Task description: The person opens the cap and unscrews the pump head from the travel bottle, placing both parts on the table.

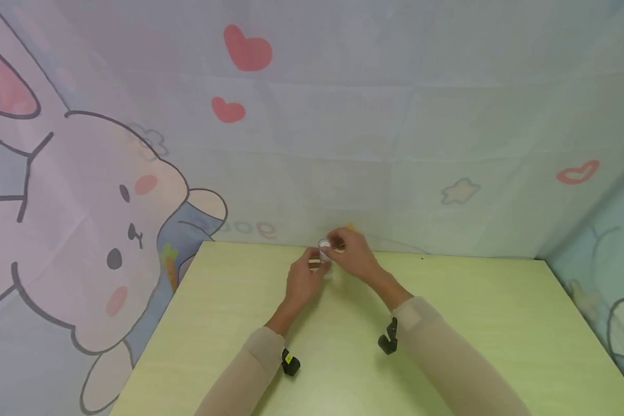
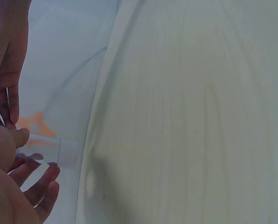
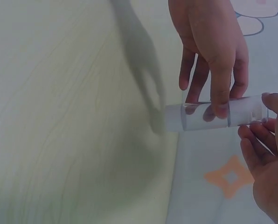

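Observation:
A small clear cylindrical bottle (image 3: 197, 117) with a whitish band (image 3: 174, 118) at its lower end is held between both hands near the back of the table. My left hand (image 1: 301, 281) grips the bottle's body, thumb on one side and fingers behind, as the right wrist view shows. At the upper end, my right hand (image 1: 357, 254) pinches the clear top section (image 3: 248, 110) between thumb and fingers. A seam separates that section from the body. The left wrist view shows the bottle (image 2: 48, 147) partly covered by the left thumb and fingers.
The pale yellow-green wooden table (image 1: 343, 358) stretches toward me under both forearms. Its back edge meets a hanging cloth (image 1: 343, 144) printed with a rabbit, hearts and stars. A black wrist camera (image 1: 291, 364) sits on the left sleeve, another camera (image 1: 388, 341) on the right.

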Demonstrator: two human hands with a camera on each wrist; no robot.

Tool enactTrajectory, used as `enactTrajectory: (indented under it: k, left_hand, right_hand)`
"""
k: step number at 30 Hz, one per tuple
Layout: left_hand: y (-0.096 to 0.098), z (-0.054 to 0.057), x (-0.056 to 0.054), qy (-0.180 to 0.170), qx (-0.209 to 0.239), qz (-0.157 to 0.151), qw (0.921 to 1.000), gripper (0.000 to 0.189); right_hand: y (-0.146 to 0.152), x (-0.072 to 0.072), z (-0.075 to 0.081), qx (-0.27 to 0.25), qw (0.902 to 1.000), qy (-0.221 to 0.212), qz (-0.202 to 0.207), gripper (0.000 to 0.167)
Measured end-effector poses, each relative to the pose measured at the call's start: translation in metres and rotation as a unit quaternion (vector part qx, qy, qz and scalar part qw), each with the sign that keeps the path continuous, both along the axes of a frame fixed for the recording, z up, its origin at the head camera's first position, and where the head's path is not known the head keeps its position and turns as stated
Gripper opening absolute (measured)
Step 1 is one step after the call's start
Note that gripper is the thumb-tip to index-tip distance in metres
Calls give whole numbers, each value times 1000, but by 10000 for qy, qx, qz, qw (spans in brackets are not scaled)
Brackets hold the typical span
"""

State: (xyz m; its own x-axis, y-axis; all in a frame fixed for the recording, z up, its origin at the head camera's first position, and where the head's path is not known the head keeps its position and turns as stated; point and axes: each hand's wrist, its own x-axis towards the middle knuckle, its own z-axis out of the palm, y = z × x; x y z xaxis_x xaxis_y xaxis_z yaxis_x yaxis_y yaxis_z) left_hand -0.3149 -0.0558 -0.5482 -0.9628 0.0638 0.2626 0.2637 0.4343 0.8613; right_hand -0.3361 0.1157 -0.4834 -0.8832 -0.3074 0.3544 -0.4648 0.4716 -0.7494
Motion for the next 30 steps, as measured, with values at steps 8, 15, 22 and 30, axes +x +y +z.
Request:
enactTrajectory:
  k: [8,15,22,30]
  left_hand:
    - [0,2,11,21,-105,-208,9997,30]
    - [3,-3,16,81,-90,-393,9992,33]
    - [9,-9,19,111,32,-555,9984,31]
    - [13,-12,23,269,15,-575,9980,32]
  right_hand:
    - [12,10,3,68,9994,243,254,23]
    - [21,18,1,112,9990,324,270,21]
    - [26,23,-1,324,9985,335,269,20]
    - [30,28,-3,155,9993,108,322,22]
